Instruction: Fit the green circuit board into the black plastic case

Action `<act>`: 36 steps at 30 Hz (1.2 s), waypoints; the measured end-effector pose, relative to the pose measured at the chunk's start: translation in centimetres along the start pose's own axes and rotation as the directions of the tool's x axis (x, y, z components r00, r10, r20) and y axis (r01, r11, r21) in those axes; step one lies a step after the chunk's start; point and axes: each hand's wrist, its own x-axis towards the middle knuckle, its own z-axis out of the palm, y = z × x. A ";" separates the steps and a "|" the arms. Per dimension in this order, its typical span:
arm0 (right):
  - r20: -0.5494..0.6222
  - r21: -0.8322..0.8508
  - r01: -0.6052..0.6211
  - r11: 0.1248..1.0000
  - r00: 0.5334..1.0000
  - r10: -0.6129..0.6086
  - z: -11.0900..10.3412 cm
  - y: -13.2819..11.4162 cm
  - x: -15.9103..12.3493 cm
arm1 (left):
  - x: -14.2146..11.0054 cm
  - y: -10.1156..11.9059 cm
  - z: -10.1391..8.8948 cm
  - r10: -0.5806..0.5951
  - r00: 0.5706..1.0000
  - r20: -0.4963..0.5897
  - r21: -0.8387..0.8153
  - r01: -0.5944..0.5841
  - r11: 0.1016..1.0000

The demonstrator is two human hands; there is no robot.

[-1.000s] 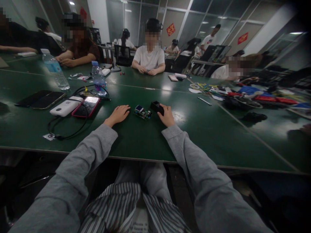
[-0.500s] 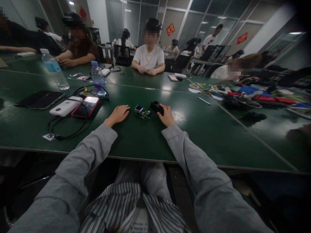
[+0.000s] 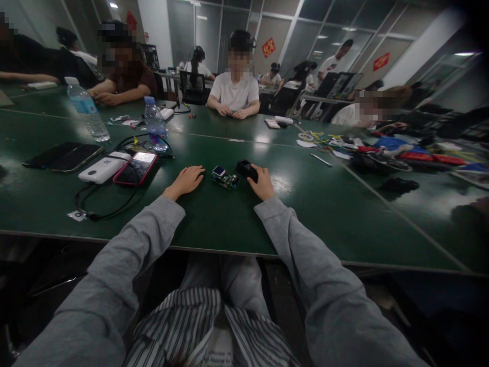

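One circuit board (image 3: 228, 180) found resting on the green table (image 3: 214, 224), in the gap between both hands, with a small screen (image 3: 219, 171) at its far left end. Saw a black box (image 3: 244, 166) just beside it on the right, grasped in the fingers and thumb of the right hand (image 3: 262, 182). Found the left hand (image 3: 186, 179) released and empty, palm down on the table to the left of the board, with fingers spread a little and apart from it.

Noted farther left a red-edged phone (image 3: 134, 171), screen up, and close against it a white power bank (image 3: 101, 168), with a black cable (image 3: 114, 215) looped over and around the pair. Saw two dark flat devices (image 3: 64, 156) side by side at the far left of these. Spotted beyond, upright, a short water bottle (image 3: 156, 122) with a blue cap, and to its left a taller water bottle (image 3: 87, 113).

Made out on the right a thin pale strip (image 3: 321, 160), then a heap of coloured cables (image 3: 405, 148), with a crumpled black item (image 3: 399, 184) on its near side. Saw straight across, at the far edge, a seated person (image 3: 235, 92) in white, with both hands on the table, and to the left another person (image 3: 132, 74) in brown.
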 end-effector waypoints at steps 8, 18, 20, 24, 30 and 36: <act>0.022 -0.023 -0.010 1.000 1.000 0.010 -0.3 -0.6 -0.2 | 0.0 0.2 -0.1 -0.005 1.000 0.006 0.006 0.005 1.000; 0.005 -0.013 0.021 1.000 1.000 -0.020 -0.6 -2.0 -0.6 | -0.2 0.6 -0.5 -0.011 1.000 0.014 -0.007 0.011 1.000; -0.024 0.010 0.028 1.000 0.999 -0.027 -0.7 -2.5 -0.6 | -0.2 0.6 -0.6 -0.011 1.000 0.014 -0.011 0.011 1.000; -0.107 0.072 0.089 0.993 0.991 -0.081 -1.0 -3.9 -0.9 | -0.2 0.6 -0.6 -0.009 1.000 0.010 -0.010 0.009 1.000; -0.142 0.136 0.223 0.965 0.969 -0.204 -1.5 -6.7 -1.8 | -0.1 0.4 -0.4 0.001 1.000 0.002 -0.011 -0.001 1.000; -0.079 0.173 0.326 0.929 0.945 -0.317 -1.3 -7.9 -2.4 | -0.1 0.5 -0.3 0.001 1.000 -0.010 0.003 -0.001 1.000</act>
